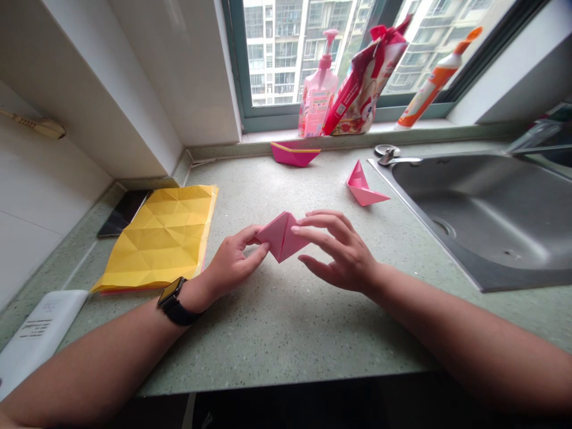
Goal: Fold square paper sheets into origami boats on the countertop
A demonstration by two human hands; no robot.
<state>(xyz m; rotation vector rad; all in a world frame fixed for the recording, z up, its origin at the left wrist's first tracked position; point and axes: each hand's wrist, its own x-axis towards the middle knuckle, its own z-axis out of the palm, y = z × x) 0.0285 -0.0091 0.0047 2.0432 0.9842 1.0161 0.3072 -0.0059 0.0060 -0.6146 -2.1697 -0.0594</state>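
My left hand (232,259) pinches the left corner of a folded sheet of pink origami paper (280,237). My right hand (335,250) is beside it, with its fingertips on the paper's right side and its thumb apart from the sheet. A black smartwatch (173,301) sits on my left wrist. Beyond my hands stand a light pink paper boat (364,187) and a darker pink paper boat (295,154). A creased yellow paper sheet (161,238) lies to the left of my left hand.
The speckled green countertop (286,333) holds a phone (123,213) and a white rectangular object (40,339). A steel sink (482,220) lies to the right. A pink pump bottle (318,89), a red-and-white bag (364,83) and an orange-and-white bottle (433,77) stand along the window.
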